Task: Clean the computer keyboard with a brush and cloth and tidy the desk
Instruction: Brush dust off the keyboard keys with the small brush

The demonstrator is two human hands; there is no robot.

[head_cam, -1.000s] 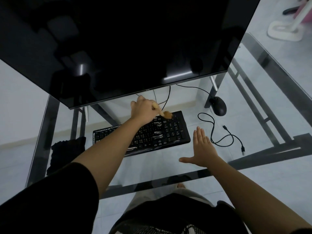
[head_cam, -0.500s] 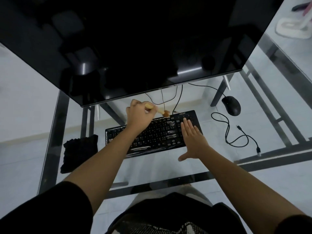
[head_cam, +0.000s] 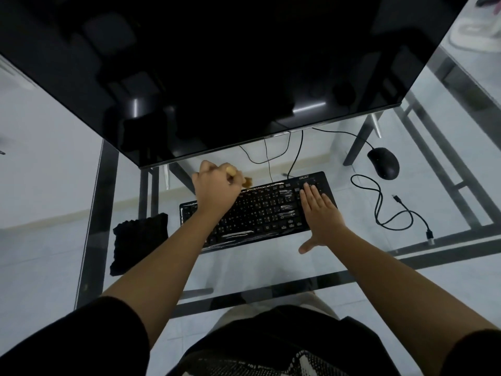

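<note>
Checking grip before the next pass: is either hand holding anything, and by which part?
The left hand grips the brush by its wooden handle. The right hand rests flat on the keyboard, holding nothing.

Both your arms stretch forward.
Your left hand [head_cam: 217, 189] curls round a tan wooden brush [head_cam: 232, 170]; your right hand [head_cam: 321, 213] lies flat, thumb splayed.
</note>
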